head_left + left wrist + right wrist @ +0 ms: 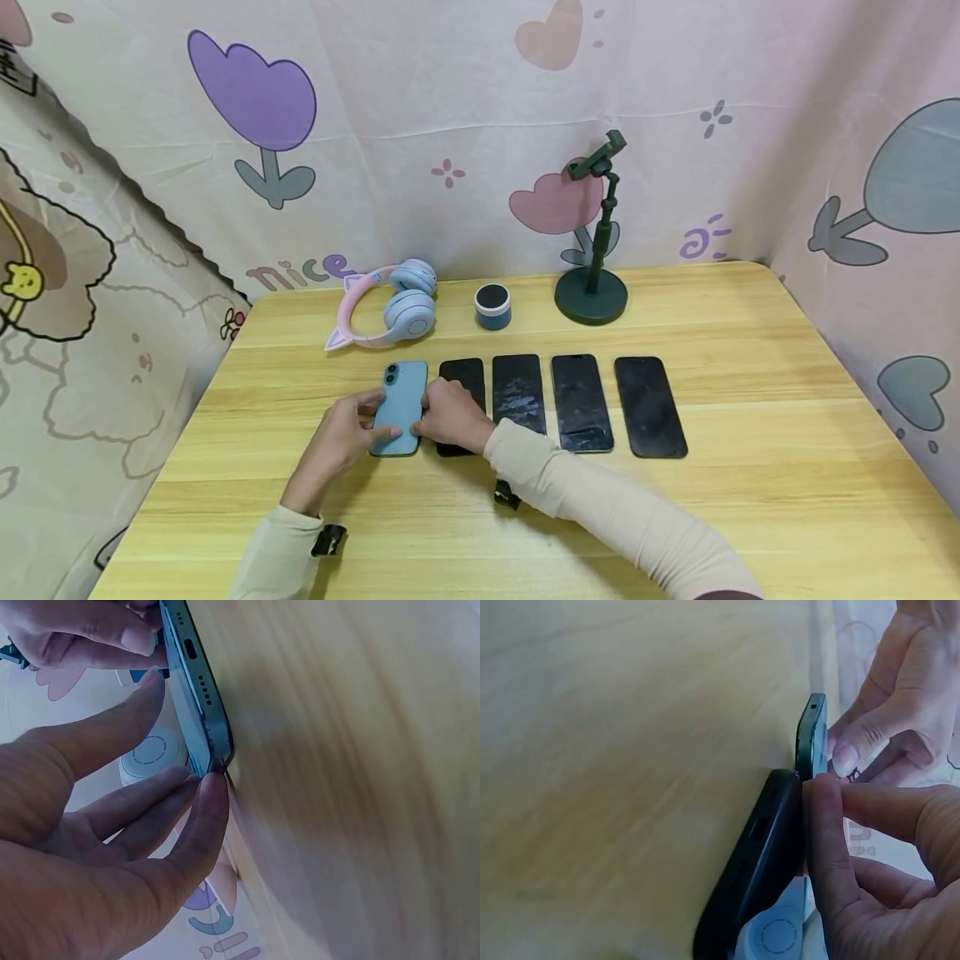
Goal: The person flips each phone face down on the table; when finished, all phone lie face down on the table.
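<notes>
A light blue phone (402,404) lies back side up at the left end of a row of phones. My left hand (341,437) holds it from the left, fingers along its edge and thumb over its back. From the right, my right hand (453,415) pinches at its other edge, thumb and forefinger close together. In the left wrist view, the phone's charging-port end (196,671) shows near the tabletop, with fingertips (214,787) at one corner. A black phone (754,855) lies beside the right fingertips, partly covered by that hand in the head view.
Three more dark phones (519,387) continue the row to the right. Behind stand cat-ear headphones (408,312), a small blue and white jar-like item (492,307) and a dark green phone stand (591,296). A printed cloth hangs at the wooden table's (750,500) back edge.
</notes>
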### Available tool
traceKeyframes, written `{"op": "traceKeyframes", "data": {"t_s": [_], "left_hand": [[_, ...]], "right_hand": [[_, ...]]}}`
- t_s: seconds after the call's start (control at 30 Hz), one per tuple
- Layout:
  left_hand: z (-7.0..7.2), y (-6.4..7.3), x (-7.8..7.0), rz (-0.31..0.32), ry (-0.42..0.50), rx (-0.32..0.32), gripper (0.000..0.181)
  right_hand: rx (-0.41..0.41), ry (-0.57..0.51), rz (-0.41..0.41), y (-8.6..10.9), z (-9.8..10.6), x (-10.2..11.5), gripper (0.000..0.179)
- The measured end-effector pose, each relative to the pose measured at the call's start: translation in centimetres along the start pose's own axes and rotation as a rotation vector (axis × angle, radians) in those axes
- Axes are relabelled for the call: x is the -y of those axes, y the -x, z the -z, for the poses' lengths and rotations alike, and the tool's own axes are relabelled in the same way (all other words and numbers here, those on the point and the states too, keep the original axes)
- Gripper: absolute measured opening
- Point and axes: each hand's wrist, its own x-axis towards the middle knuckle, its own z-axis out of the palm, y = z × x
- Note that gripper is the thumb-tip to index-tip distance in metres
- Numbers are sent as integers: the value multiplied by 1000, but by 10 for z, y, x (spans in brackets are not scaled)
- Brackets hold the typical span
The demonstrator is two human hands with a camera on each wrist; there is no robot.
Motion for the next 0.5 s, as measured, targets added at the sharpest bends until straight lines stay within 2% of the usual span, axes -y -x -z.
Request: {"op": "traceKeyframes", "data": {"t_s": [0.17,0.3,0.43,0.5], "left_hand": [[1,0,0,-1,0,0,68],[2,1,-1,14,-1,2,67],[5,2,-2,26,10,3,66],[6,3,-4,29,17,3,66]], "right_hand": [[7,14,5,0,4,1,52],[20,-20,16,-1,8,0,41],[34,-90,5,1,15,-1,14],[41,-114,-3,3,19,-2,21]]}}
